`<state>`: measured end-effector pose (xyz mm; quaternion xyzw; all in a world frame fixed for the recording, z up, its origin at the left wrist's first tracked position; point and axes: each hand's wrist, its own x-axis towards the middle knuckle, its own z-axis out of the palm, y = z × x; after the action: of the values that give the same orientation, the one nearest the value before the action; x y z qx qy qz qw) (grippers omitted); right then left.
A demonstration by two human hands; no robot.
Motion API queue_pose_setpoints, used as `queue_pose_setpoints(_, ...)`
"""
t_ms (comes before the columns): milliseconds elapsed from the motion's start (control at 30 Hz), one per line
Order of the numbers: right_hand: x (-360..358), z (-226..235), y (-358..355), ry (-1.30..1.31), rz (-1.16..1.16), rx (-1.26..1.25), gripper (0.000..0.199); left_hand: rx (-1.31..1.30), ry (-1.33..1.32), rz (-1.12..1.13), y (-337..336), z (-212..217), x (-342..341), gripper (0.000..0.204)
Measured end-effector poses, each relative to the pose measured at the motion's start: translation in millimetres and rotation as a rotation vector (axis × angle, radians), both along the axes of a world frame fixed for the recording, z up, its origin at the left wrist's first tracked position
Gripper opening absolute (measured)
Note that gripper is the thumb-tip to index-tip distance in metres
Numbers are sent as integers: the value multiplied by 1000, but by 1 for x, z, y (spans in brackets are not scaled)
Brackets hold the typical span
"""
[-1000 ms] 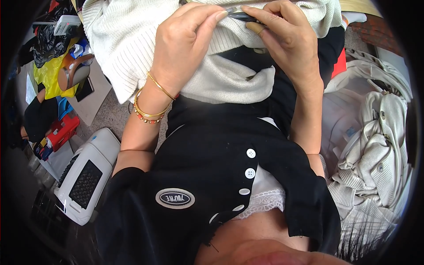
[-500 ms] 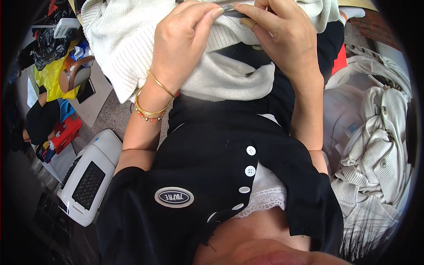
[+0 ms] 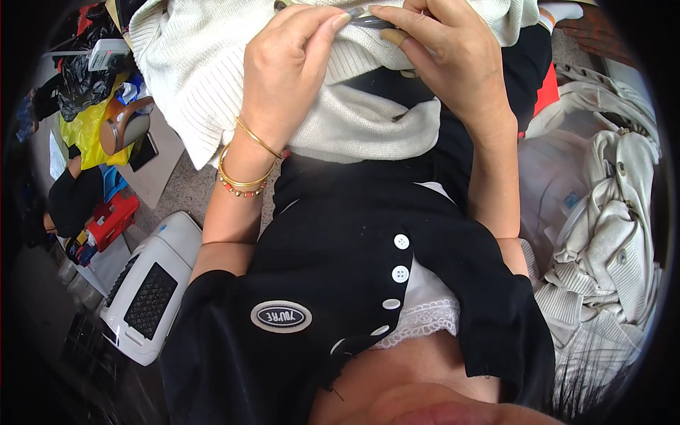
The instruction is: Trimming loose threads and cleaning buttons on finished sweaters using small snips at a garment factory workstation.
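Over my lap lies a cream knitted garment (image 3: 212, 78) with a ribbed edge and a folded lower part. Both hands meet above it at the top of the view. My left hand (image 3: 287, 67), with gold bangles at the wrist, pinches a tiny greyish piece (image 3: 357, 12) between thumb and forefinger; its kind is too small to tell. Close against it, my right hand (image 3: 453, 57) is closed on a slim dark grey tool (image 3: 372, 23), partly hidden by the fingers. A tan cover (image 3: 394, 35) wraps my right thumb tip.
More cream knitted garments (image 3: 602, 234) lie heaped at the right, with clear plastic (image 3: 552, 177). At the left are a white machine-like case (image 3: 152, 290), a red box (image 3: 113, 216), a yellow bag (image 3: 85, 134), a black bag (image 3: 85, 85) and a dark phone-like slab (image 3: 144, 152). Another person's dark sleeve (image 3: 74, 195) shows there.
My hands stay close together, with only slight finger movement; the grey tool shows a little more. Things at the left appear shifted slightly right in the view.
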<state>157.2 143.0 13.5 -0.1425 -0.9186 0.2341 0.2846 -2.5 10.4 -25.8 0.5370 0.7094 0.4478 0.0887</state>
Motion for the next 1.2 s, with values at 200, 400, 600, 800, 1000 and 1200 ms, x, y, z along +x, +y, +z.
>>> queue_pose_setpoints(200,0,-1,3,3,4,6,23,7,6,1,-1,-2,0,15)
queue_pose_setpoints(400,2,0,3,-4,4,-1,24,-6,19,6,-1,-1,0,15)
queue_pose_setpoints(600,-2,-2,1,5,4,5,22,-21,-20,2,-1,0,0,15)
queue_pose_setpoints(800,-22,-63,18,677,131,48,19,12,24,-12,2,-1,0,15)
queue_pose_setpoints(1000,4,-15,13,486,75,-240,25,-14,62,8,-3,11,-4,15)
queue_pose_setpoints(1200,36,16,20,177,-128,-313,36,132,316,-35,2,61,-27,9)
